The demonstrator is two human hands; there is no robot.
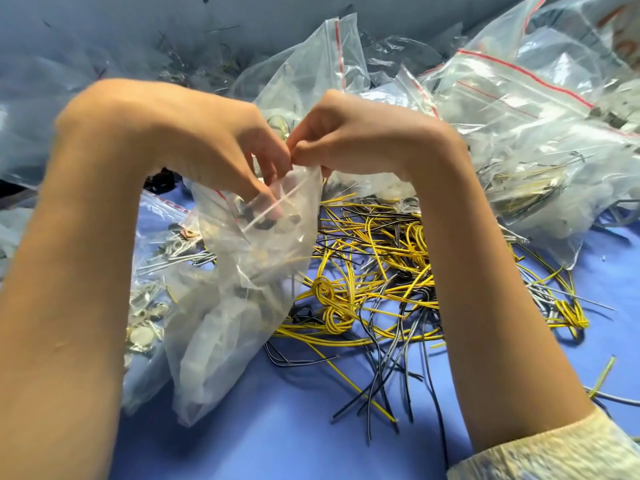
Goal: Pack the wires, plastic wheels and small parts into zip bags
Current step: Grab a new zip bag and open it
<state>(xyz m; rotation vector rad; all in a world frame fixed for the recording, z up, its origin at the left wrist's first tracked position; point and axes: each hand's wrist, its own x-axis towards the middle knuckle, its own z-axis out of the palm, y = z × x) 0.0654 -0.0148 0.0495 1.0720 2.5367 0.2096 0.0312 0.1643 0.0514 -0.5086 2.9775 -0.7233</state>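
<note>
Over a blue tabletop (294, 441) strewn with wires (381, 271), left hand (194, 133) and right hand (363, 140) fingers (311, 148) pinch a zip bag (242, 306).

The zip bag (249, 289) you hold is thin, clear plastic film, crinkled and glossy, with white glints along its folds. The wires (381, 271) beside it wear smooth plastic insulation with a faint sheen. Your worktop (311, 438) looks matt and even, a plain blue sheet. The heaped bags (519, 109) on your right are the same shiny film, with red seal strips. The left bag (156, 216) shows bright metal pins (173, 263) and silvery discs (142, 327). Your sleeve (554, 455) is soft, fuzzy knit cloth.
</note>
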